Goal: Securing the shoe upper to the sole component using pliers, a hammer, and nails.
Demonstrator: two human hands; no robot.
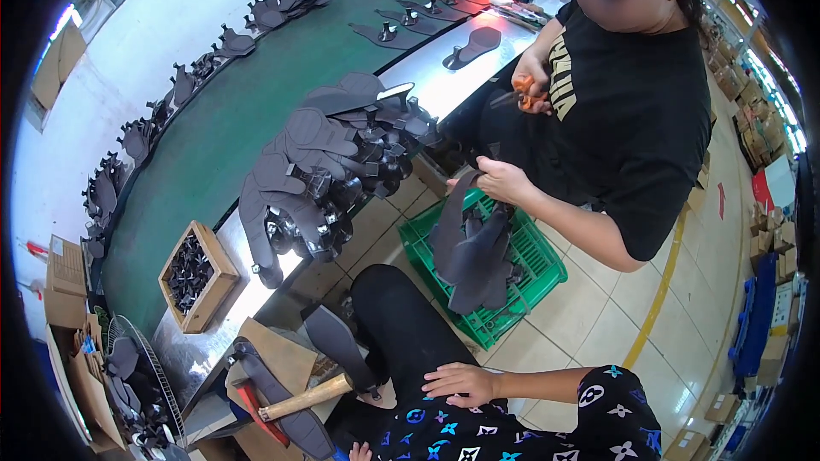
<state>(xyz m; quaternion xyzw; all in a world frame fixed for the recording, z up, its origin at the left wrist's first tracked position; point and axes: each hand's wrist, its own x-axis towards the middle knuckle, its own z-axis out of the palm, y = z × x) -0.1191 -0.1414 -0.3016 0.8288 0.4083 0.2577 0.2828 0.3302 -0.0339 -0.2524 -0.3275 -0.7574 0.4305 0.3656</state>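
Observation:
My right hand [461, 382] lies flat on my dark-trousered thigh, fingers stretched and holding nothing. Only the fingertips of my left hand [360, 452] show at the lower edge, beside a small blue thing; the rest is hidden. Left of my lap, a hammer [307, 398] with a wooden handle and red head rests across a dark grey shoe sole [297, 425]. A piece of brown cardboard [286, 357] lies beside it. Another dark sole [338, 337] leans by my knee.
Heeled soles [312, 132] are heaped at the edge of a green conveyor [201, 141]. A wooden box [224, 280] holds small black parts. A co-worker grips orange-handled cutters [530, 94] and a dark sole above a green crate [547, 269] of soles.

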